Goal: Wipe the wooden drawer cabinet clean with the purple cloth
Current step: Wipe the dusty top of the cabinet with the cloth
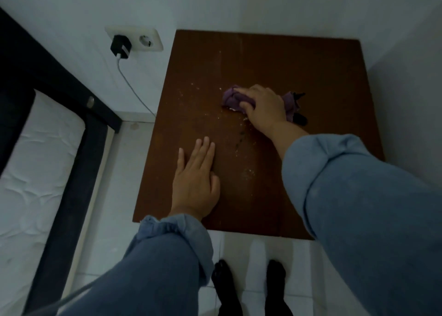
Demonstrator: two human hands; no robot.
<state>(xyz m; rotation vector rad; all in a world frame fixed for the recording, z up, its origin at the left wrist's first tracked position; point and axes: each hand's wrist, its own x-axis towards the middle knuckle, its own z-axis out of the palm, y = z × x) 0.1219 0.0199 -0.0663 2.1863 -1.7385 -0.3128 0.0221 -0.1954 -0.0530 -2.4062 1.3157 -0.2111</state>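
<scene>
My blue sleeves fill the foreground. My left hand lies flat, fingers straight, on the wooden cabinet top. Beyond it, my right hand's grip clenches the bunched purple cloth, pressed among white crumbs.

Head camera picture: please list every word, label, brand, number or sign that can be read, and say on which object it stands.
No readable text in this view.
Black charger in the wall socket: no legible marking; too dark and small.
Wooden cabinet top: only pale specks and smudges, no writing.
Purple cloth under the right hand: no label visible.
Mattress: stitching only.
</scene>
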